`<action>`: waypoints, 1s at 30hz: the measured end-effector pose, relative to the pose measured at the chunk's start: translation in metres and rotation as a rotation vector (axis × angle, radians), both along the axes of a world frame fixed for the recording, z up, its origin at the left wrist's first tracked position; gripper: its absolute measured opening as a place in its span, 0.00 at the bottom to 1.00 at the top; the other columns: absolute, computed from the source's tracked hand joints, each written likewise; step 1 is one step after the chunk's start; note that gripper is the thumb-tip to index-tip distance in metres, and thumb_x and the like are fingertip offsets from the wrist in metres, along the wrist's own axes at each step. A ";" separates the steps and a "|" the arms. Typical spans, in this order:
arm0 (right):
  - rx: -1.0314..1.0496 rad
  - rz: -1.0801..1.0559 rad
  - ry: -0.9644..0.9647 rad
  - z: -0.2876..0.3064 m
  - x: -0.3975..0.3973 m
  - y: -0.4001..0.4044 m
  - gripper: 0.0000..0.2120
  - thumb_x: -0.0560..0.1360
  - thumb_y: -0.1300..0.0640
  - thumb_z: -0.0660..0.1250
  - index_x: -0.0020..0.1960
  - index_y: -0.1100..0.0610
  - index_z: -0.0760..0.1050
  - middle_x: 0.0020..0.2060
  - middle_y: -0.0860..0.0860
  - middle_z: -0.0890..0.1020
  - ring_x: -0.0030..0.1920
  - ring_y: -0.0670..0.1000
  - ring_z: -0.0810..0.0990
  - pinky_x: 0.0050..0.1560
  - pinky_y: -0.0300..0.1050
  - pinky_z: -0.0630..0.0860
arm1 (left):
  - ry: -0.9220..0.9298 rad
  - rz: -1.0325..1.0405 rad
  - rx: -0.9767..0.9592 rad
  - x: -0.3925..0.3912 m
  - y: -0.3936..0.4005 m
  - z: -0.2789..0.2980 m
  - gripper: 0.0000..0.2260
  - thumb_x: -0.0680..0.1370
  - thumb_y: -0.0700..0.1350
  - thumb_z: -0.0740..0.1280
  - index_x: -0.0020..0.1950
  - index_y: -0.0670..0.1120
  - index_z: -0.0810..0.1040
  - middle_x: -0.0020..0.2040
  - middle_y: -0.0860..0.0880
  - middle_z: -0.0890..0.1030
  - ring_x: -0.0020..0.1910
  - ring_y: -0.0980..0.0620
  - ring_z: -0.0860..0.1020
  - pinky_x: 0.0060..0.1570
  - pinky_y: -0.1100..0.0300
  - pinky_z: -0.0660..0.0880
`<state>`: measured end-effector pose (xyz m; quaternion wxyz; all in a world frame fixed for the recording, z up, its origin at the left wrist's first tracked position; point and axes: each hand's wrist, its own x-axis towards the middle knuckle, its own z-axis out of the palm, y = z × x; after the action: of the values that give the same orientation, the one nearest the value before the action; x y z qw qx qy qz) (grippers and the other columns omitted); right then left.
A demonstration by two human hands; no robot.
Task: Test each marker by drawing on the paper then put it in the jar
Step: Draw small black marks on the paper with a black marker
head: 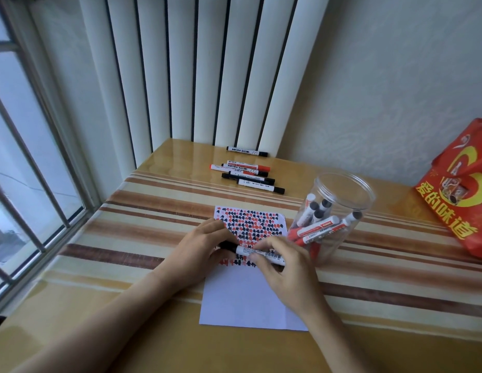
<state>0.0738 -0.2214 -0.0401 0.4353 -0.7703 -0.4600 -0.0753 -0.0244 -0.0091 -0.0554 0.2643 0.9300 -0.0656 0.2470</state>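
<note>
1. Near the middle of the table [159,354], over the paper [248,300], both hands hold one black marker [257,253] that lies level across the sheet.
2. The left hand [199,247] grips the black cap end with curled fingers, and the right hand [285,267] pinches the white barrel beside the barcode; I judge the cap is being pulled off or pushed on, and I cannot tell which.
3. The upper half of the paper is full of red and black test marks, while the lower half is blank, so room for drawing remains.
4. The clear jar [339,195] stands just beside the right edge of the paper, close to the right hand, and it already holds several markers.
5. Toward the far edge of the table lie the loose markers [248,173], probably waiting for testing.
6. At the right edge of the table stands a red bag [460,197].
</note>
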 end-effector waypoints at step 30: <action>-0.122 -0.525 -0.520 0.123 0.038 -0.046 0.11 0.84 0.57 0.65 0.61 0.62 0.77 0.36 0.58 0.83 0.36 0.62 0.82 0.41 0.55 0.77 | 0.214 0.351 0.094 0.005 -0.002 -0.009 0.18 0.82 0.54 0.61 0.72 0.56 0.74 0.73 0.55 0.72 0.74 0.53 0.68 0.74 0.51 0.58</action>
<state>0.1117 -0.2670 0.0829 0.2231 -0.8417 -0.3454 -0.3499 -0.0193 -0.0114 -0.0645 0.1789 0.9594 0.1146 0.1856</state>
